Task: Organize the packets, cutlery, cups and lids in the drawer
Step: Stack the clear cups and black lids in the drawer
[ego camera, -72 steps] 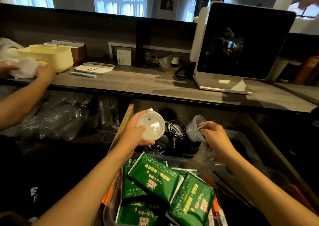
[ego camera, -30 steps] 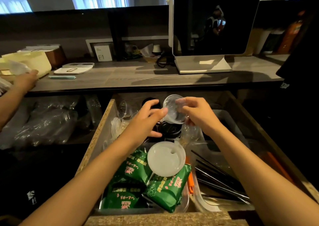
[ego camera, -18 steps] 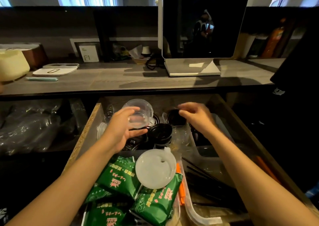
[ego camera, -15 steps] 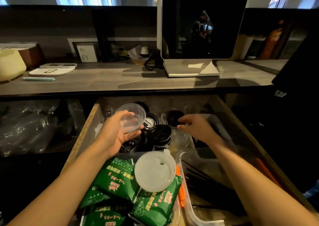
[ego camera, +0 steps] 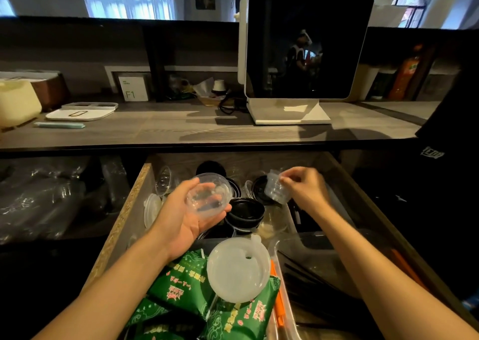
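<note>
Since half a second earlier, the right hand (ego camera: 304, 189) had come up off the black lids at the back of the drawer (ego camera: 121, 217) and now carried a small clear cup (ego camera: 276, 188), which it had not been holding before. Its thumb and fingertips were curled together and pinched the cup at its upper rim, so that the cup hung tilted above a black lid (ego camera: 259, 189). The left hand (ego camera: 185, 215) had kept its place over the left middle of the drawer and had kept its hold on the clear round container (ego camera: 209, 198). That hand lay palm up, half open, with the fingers bent loosely round the container's far side and the thumb along its near edge. The two hands were apart, the black bowl (ego camera: 245, 211) below and between them.

A white translucent lid (ego camera: 237, 269) with a small hole lay where it had been, on top of the green packets (ego camera: 189, 287) at the near end of the drawer. Just to the right of the packets an orange strip (ego camera: 277, 295) stood beside a clear tray (ego camera: 311, 251) holding dark cutlery (ego camera: 308, 280). More clear cups (ego camera: 163, 181) lay against the drawer's left wall. Above, on the counter (ego camera: 181, 129), stood a dark screen (ego camera: 303, 44) on a white base.
</note>
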A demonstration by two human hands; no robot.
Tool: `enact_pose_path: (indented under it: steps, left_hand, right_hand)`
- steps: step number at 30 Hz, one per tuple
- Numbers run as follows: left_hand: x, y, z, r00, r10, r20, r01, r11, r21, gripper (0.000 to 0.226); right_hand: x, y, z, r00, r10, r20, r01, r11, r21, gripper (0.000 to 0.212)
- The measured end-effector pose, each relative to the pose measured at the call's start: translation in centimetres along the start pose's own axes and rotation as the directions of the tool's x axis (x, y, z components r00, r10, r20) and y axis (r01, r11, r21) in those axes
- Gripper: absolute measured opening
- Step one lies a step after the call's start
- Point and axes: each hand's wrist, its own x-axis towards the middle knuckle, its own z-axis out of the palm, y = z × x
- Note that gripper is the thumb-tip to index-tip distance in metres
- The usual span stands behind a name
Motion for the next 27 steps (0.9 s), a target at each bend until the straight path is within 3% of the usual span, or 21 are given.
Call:
enact_pose_path:
  steps: [3,6,10,13,15,22,24,26,27]
  left_hand:
    - [-0.3,0.0,0.3,0.999,-0.034,-0.004,0.034,0.997,-0.066,0.054]
    - [-0.2,-0.1,0.2,1.0,-0.023,-0.003,0.022,0.998,-0.05,0.061]
    - [-0.1,-0.3,0.0,1.0,-0.006,0.03,0.006,1.0,0.011,0.065]
    - [-0.2,-0.4,0.2,0.997,0.038,0.069,-0.043,0.997,0.07,0.063]
    - [-0.5,-0.5,0.5,0.993,0.053,0.101,-0.065,0.99,0.125,0.058]
    - [-0.1,-1.4,0.3,0.988,0.097,0.118,-0.128,0.947,0.295,0.042]
    - [-0.2,-1.4,0.4,0.99,0.108,0.093,-0.13,0.951,0.279,0.036]
    - [-0.1,-1.3,0.5,0.994,0.096,0.044,-0.103,0.968,0.23,0.032]
    - [-0.1,-1.3,0.4,0.996,0.09,0.015,-0.091,0.973,0.212,0.031]
  right_hand:
    - [-1.2,-2.0,0.0,0.984,-0.113,-0.136,0.136,0.976,0.171,0.01]
    - [-2.9,-4.3,0.3,0.947,-0.283,-0.151,0.313,0.915,0.254,0.01]
    - [-5.0,-5.9,1.6,0.835,-0.548,0.045,0.534,0.829,0.167,0.022]
    - [-5.7,-5.6,3.3,0.716,-0.65,0.257,0.648,0.755,0.104,0.019]
    - [-5.7,-5.3,4.1,0.653,-0.674,0.346,0.698,0.713,0.073,0.017]
    - [-5.8,-5.3,4.0,0.604,-0.614,0.508,0.69,0.722,0.054,0.032]
    - [-6.0,-5.7,3.1,0.687,-0.536,0.491,0.502,0.838,0.213,0.022]
    - [-5.2,-5.5,1.8,0.866,-0.433,0.249,0.301,0.85,0.433,0.016]
    - [-4.4,-4.8,1.1,0.931,-0.351,0.097,0.27,0.844,0.463,0.016]
